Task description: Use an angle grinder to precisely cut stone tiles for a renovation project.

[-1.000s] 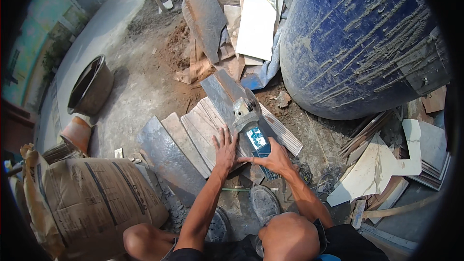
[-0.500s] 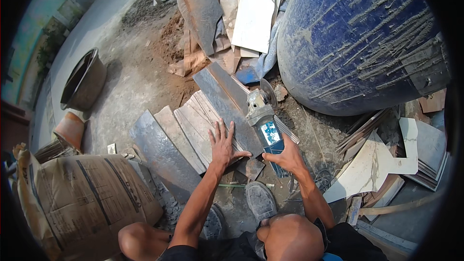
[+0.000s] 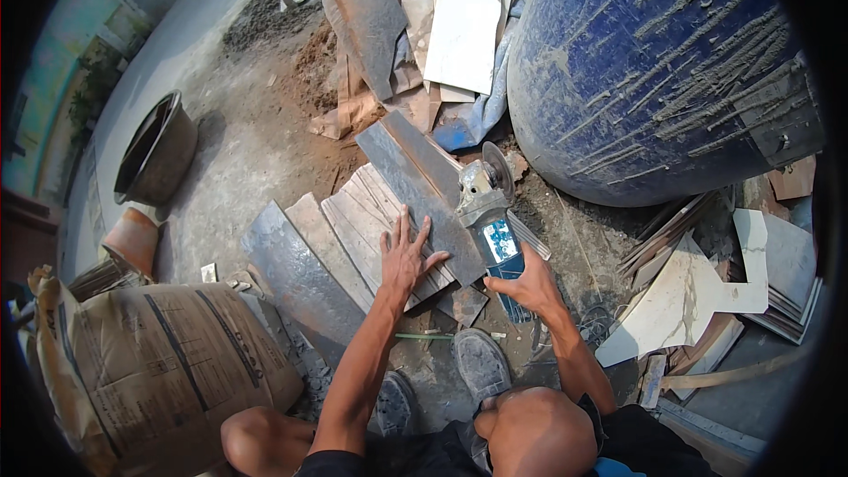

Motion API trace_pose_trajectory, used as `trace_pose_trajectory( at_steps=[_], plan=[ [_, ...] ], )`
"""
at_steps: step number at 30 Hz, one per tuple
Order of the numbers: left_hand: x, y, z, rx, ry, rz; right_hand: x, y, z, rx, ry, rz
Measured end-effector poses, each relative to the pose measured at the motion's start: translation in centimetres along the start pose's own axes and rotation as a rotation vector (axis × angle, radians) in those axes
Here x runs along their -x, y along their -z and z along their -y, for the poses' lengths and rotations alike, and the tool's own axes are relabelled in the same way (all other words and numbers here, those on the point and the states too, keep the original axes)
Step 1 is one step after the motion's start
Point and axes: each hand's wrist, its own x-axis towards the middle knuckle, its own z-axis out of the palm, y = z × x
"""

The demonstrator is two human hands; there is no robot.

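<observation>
The dark grey tile strip lies slantwise on a row of pale tiles spread over the dusty ground; the left hand presses flat on its near end, fingers spread and open; just beside it the right hand grips the blue body of an angle grinder, fingers closed round it, the disc at the strip's right edge; behind stands a big blue drum; a cement sack sits at the lower left.

The grinder lies on the tile strip, right of the left hand.
</observation>
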Motion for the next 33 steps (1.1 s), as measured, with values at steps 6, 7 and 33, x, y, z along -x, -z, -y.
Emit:
trace_pose_trajectory(
  at_steps=[6, 7, 33],
  plan=[
    [-1.7, 1.1, 1.1, 0.127, -0.015, 0.036, -0.9, -0.3, -1.3, 0.006, 0.018, 0.002],
    [-2.0, 1.4, 1.4, 0.111, 0.006, -0.004, -1.0, -0.4, -1.3, 0.022, 0.003, 0.011],
    [-6.7, 2.9, 6.3, 0.086, -0.04, 0.035, -4.3, -4.6, -1.0, 0.027, 0.041, 0.135]
  ],
)
